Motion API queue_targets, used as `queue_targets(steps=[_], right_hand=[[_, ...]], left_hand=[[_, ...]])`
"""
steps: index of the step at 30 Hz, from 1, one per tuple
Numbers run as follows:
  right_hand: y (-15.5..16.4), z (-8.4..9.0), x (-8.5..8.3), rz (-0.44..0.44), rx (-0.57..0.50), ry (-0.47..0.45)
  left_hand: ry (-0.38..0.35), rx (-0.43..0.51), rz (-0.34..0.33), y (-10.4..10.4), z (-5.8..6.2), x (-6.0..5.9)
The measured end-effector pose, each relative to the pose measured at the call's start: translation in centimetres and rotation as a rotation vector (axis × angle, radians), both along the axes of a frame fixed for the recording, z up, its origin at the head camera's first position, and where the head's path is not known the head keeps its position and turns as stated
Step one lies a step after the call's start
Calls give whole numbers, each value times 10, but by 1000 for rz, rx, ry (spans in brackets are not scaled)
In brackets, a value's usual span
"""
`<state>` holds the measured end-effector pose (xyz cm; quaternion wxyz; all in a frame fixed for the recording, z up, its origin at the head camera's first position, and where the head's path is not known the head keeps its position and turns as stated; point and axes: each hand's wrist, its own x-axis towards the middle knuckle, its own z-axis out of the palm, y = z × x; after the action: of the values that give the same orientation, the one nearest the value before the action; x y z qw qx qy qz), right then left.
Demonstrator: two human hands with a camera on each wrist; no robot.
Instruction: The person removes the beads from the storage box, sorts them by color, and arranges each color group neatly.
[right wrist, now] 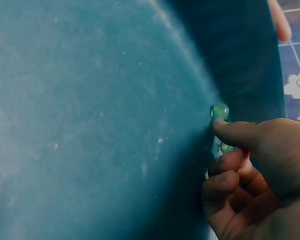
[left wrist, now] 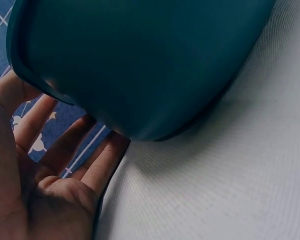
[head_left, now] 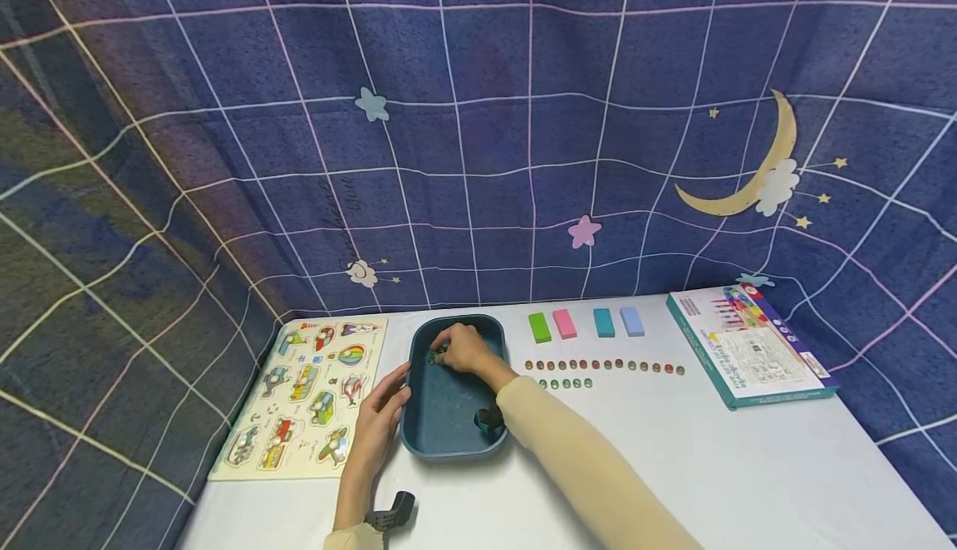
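A dark teal plastic tub (head_left: 451, 405) stands on the white table in the head view. My left hand (head_left: 376, 427) rests against its left side, the fingertips at the rim and outer wall, as the left wrist view also shows with the left hand (left wrist: 55, 185) loosely spread. Inside the tub, at the far left corner, my right hand (head_left: 465, 349) pinches at small green glass pebbles. In the right wrist view the right hand (right wrist: 255, 170) has its thumb on a green glass pebble (right wrist: 219, 111), and another green pebble (right wrist: 226, 148) shows beside the fingers.
Two rows of glass pebbles (head_left: 585, 365) lie right of the tub. Behind them are green (head_left: 539, 327), pink (head_left: 565, 324), teal (head_left: 604, 322) and light blue (head_left: 632, 321) blocks. A picture puzzle board (head_left: 306, 392) lies left, a boxed set (head_left: 751, 346) right. A patterned curtain (head_left: 493, 159) hangs behind.
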<state>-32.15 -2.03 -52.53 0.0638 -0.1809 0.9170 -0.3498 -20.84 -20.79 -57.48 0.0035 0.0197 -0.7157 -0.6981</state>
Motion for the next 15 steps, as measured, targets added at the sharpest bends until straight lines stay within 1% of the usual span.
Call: queue_targets(steps=[4, 9, 15], right_hand=[[-2, -2, 0, 10, 17, 20], [-3, -4, 0, 6, 31, 18], [-3, -6, -1, 17, 50, 24]], left_hand=[[7, -9, 0, 0, 1, 1], [-4, -6, -10, 0, 2, 2], [-7, 5, -5, 1, 2, 3]])
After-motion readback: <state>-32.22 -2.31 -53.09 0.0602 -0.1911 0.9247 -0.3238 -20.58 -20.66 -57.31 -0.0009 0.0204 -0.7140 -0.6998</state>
